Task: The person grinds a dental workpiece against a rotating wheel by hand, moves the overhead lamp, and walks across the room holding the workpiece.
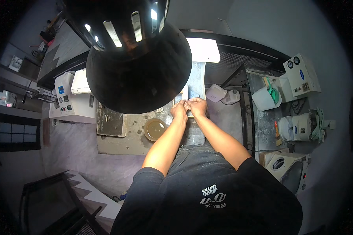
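Observation:
My left hand [179, 109] and my right hand [197, 106] meet over the workbench, fingertips pinched together. Whatever sits between the fingers is too small to make out. Close to my left forearm stands a round brown bowl [155, 129] with murky liquid in it. Farther left on the stained bench top [133, 145] lies a dark flat slab [111, 122]. Beyond my hands, a pale blue sheet [199, 74] covers part of the bench, with small pale items on it.
A large black lamp shade [139, 74] hangs over the bench's far left part. White machines stand left [76, 98] and right [302, 78]. Beside the right-hand side table are plastic jugs [215, 93]; a white tub [266, 98] with green cloth rests on that table.

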A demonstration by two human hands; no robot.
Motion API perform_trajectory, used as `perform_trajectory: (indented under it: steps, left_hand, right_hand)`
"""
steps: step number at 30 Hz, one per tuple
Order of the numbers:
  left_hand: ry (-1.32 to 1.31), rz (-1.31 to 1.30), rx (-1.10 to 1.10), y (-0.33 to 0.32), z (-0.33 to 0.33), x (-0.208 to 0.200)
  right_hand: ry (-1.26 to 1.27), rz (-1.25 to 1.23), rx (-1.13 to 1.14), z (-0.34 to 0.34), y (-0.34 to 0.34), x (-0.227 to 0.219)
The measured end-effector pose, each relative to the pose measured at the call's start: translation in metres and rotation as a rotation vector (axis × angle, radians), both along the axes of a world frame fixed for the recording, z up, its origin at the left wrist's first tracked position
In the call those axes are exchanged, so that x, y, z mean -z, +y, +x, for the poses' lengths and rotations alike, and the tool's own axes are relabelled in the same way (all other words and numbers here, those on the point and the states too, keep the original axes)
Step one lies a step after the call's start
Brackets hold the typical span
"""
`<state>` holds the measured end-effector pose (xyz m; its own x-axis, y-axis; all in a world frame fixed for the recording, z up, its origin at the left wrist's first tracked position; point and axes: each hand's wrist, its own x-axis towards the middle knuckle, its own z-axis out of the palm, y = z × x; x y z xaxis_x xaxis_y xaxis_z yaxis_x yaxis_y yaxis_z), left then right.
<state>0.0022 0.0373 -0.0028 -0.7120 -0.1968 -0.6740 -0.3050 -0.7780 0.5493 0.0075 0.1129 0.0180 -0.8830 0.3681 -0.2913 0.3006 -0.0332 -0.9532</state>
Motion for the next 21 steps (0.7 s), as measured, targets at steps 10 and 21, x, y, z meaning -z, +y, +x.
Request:
perform_trajectory:
  steps: [10, 21]
  left_hand:
    - [-0.016, -0.054, 0.013, -0.006, -0.004, -0.002]
    - [0.043, -0.082, 0.087, -0.017, 0.002, -0.011]
  right_hand:
    - [0.020, -0.062, -0.026, -0.001, 0.000, 0.008]
    - [0.001, -0.090, -0.130, 0.009, -0.004, -0.006]
